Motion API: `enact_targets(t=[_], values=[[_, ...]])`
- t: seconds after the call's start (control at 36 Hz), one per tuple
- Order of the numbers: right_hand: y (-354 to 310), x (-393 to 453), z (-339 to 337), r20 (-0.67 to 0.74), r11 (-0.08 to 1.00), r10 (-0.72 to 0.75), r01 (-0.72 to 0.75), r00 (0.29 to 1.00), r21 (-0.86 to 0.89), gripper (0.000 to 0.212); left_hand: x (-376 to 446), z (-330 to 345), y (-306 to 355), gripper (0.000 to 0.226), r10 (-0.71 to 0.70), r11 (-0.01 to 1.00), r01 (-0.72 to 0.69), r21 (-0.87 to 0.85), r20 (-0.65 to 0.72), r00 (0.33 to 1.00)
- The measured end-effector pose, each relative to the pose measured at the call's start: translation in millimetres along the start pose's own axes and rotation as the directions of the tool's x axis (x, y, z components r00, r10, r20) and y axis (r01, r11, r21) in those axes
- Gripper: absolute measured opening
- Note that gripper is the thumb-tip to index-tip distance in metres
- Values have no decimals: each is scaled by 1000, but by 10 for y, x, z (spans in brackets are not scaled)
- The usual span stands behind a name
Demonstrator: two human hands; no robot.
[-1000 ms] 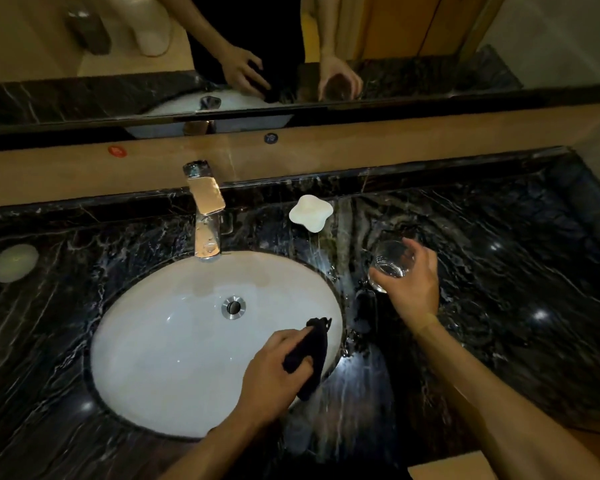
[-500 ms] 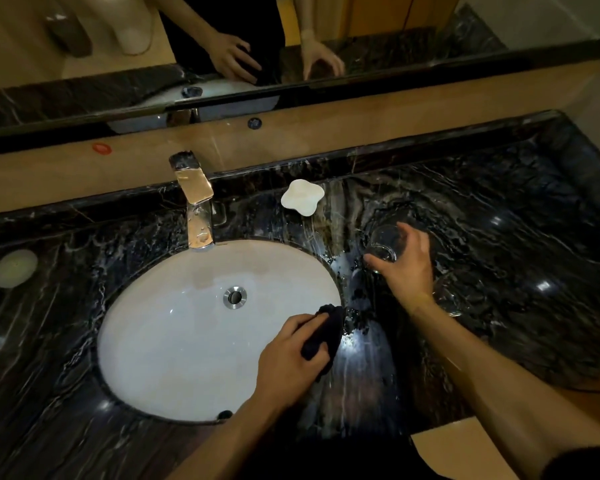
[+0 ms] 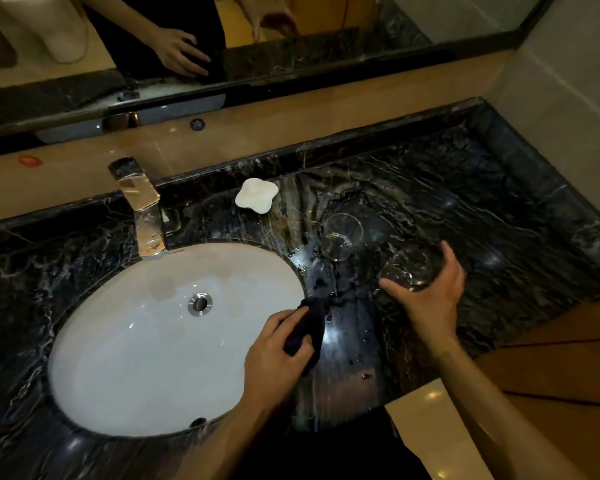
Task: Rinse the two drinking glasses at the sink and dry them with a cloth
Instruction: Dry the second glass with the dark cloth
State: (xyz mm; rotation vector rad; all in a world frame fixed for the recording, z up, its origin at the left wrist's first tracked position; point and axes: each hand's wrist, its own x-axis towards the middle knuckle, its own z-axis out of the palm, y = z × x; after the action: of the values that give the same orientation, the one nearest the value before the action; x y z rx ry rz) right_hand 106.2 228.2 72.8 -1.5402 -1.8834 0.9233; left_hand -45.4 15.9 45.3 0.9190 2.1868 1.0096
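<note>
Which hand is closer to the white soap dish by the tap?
Left, though only slightly. The left hand, gripping the dark cloth, sits at the basin's edge below the soap dish; the right hand is farther off, around a glass.

Behind my black veined marble countertop ran a wall mirror; a white flower-shaped soap dish sat on that countertop, a red sticker above it.

Nothing here can be read: no lettering, label, brand mark or number shows on anything in view, dim as the room is.
</note>
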Motion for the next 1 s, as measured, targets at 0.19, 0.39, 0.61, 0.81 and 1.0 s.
enact_targets(t=[0.19, 0.39, 0.61, 0.81, 1.0], values=[[341, 91, 46, 258, 961, 132, -188, 957, 203, 114, -56, 99, 177, 49, -14, 1000, 14, -12, 25, 1000], [473, 329, 112, 271, 965, 108, -166, 956, 201, 93, -74, 188, 348, 46, -31, 998, 30, -46, -9, 999], [362, 282, -161, 377, 985, -120, 61, 919, 164, 83, -6, 134, 847, 45, -32, 974, 12, -226, -84, 996], [171, 318, -505, 529, 895, -416, 437, 739, 92, 82, 24, 41, 1371, 35, 130, 979, -142, -147, -87, 988], [-14, 476, -631, 484, 713, -669, 672, 564, 201, 85, 79, 170, 1717, 41, 217, 970, -215, 115, 3, 976]])
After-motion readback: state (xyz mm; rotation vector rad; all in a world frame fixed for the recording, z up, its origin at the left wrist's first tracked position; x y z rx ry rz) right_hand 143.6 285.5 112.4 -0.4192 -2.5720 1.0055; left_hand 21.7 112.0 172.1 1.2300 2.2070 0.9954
